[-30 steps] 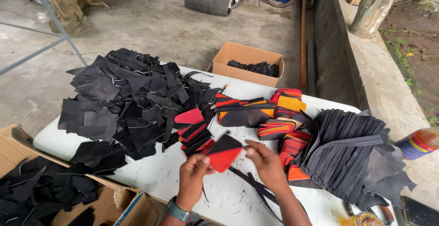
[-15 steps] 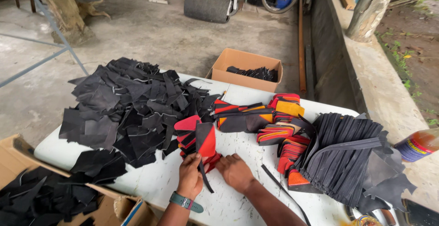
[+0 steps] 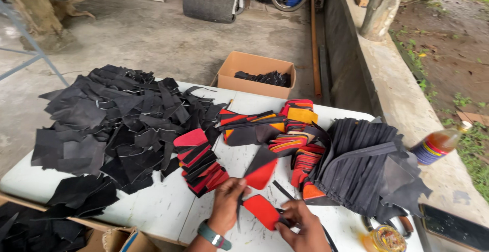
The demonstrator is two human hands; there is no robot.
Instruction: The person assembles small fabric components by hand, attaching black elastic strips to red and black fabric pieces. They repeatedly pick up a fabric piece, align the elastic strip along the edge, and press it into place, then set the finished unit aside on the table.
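My left hand [image 3: 228, 204], with a watch on its wrist, holds up a red and black leather piece [image 3: 261, 169] by its lower corner. My right hand [image 3: 301, 225] grips a second red piece [image 3: 262, 210] that lies flat on the white table [image 3: 163, 208], together with a thin black strip [image 3: 281, 191]. Just left of my hands sits a fanned stack of red and black pieces [image 3: 199, 163]. Orange, red and black stacks [image 3: 285, 129] lie beyond, in the middle of the table.
A big heap of black leather scraps [image 3: 109, 124] covers the table's left half, and a pile of black strips [image 3: 359, 163] its right. A cardboard box [image 3: 257, 73] stands on the floor behind. A bottle [image 3: 438, 145], a jar [image 3: 385, 238] and a dark phone [image 3: 453, 226] are at right.
My hands have drawn back from the fanned stack toward me. The left hand has lifted one red piece upright, and the right hand has come down onto another red piece on the table.
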